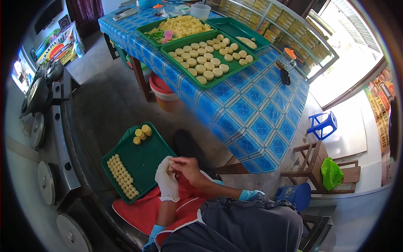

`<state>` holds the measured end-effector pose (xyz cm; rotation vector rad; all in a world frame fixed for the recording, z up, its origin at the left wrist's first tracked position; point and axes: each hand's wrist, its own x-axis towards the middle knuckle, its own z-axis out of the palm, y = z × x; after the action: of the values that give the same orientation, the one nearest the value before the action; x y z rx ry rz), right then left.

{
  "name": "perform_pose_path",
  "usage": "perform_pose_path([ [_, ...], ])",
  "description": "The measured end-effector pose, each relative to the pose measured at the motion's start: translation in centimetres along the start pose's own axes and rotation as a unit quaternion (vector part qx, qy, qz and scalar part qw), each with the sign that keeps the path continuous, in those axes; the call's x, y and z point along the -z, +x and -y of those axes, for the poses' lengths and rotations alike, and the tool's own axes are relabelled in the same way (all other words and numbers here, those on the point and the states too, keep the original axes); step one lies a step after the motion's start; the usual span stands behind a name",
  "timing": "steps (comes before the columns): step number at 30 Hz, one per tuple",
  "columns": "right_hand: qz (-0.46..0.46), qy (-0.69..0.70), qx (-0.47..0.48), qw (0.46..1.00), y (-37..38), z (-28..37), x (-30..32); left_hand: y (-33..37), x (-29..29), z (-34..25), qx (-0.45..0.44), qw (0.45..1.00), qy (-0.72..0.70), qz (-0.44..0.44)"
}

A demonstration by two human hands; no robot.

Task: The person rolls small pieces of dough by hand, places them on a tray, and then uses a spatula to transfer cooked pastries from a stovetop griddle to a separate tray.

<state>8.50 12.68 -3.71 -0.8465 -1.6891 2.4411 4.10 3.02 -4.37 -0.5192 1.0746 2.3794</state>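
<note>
My left hand (167, 181), in a white glove, is closed around a small pale piece of dough (171, 164), mostly hidden by the fingers. Bare, my right hand (189, 169) pinches at the same piece from the right. Just left of both hands, a green tray (151, 161) rests by my lap. Along its left side lie rows of small pale dough balls (121, 176). At its far end, several yellow round cakes (142, 133) are grouped together.
Beyond, a table with blue checked cloth (239, 109) bears a green tray of round pale cakes (201, 63) and another heaped with yellow filling (184, 27). A stove with pans (35, 94) stands left. To the right are a blue stool (323, 126), wooden chair (312, 164) and blue bucket (294, 195).
</note>
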Motion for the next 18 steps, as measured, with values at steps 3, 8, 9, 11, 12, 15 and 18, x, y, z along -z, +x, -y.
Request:
perform_pose_path([
  [3,0.043,0.05,-0.015,0.998,0.4,0.7,1.6,-0.7,-0.4,0.0,-0.021,0.997,0.068,-0.025],
  [8,0.1,-0.012,-0.074,0.992,0.5,2.9,3.3,-1.0,-0.2,-1.1,-0.026,0.991,0.133,0.021],
  [9,0.107,-0.025,-0.083,0.99,0.4,3.5,3.7,-1.3,-0.6,-1.4,-0.028,0.989,0.143,0.026],
  [11,0.121,-0.027,-0.091,0.988,0.1,5.1,4.3,-2.1,-1.7,-2.0,-0.033,0.985,0.163,0.037],
  [12,0.13,-0.027,-0.095,0.987,-0.2,6.0,4.5,-2.5,-2.2,-2.4,-0.051,0.979,0.189,0.054],
  [15,0.128,-0.021,-0.109,0.986,-0.8,9.0,5.5,-3.1,-4.5,-3.3,-0.066,0.961,0.243,0.115],
  [18,0.156,-0.02,-0.114,0.981,-1.7,13.8,6.4,-4.2,-7.7,-5.6,-0.053,0.954,0.218,0.197],
])
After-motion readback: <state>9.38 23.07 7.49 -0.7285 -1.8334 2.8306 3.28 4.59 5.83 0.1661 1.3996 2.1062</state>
